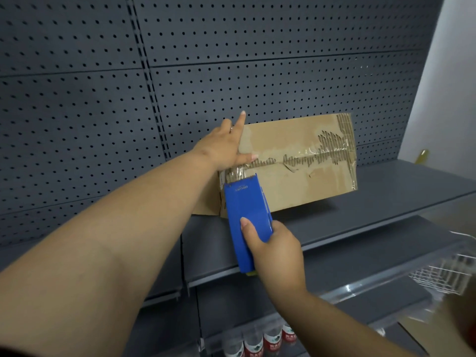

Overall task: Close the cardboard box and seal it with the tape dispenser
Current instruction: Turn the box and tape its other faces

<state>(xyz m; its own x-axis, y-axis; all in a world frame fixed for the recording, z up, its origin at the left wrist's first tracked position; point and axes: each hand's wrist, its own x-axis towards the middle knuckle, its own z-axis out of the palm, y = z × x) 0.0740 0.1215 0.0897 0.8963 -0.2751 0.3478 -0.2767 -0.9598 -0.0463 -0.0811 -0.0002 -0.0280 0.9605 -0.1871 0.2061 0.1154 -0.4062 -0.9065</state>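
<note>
Nearest the camera, at about six o'clock in the view, a row of bottles with red-and-white labels (260, 343) stands on a lower shelf, and at four o'clock a white wire basket (443, 274) sits blurred at the right edge. Above them, near the centre, the right hand (275, 249) grips the blue tape dispenser (247, 222), its fingers curled round the near end of the body with the thumb lying flat on the top face. The dispenser points away toward twelve o'clock, and its far end touches the near left part of the cardboard box (296, 163), where a short strip of clear tape shows. The box rests on the grey shelf (386, 202), its flaps closed; the top surface is torn along the centre seam, showing the corrugated layer and scraps of old tape. At the box's ten o'clock corner, the left hand (226, 145) presses on the top with straight, spread fingers, the thumb lying along the seam and one finger pointing up past the far edge. Behind the box, a dark grey pegboard panel (231, 60) fills the background from nine to one o'clock, and a small yellowish object (423, 155), too blurred to identify, sits at two o'clock beside a pale wall.
</note>
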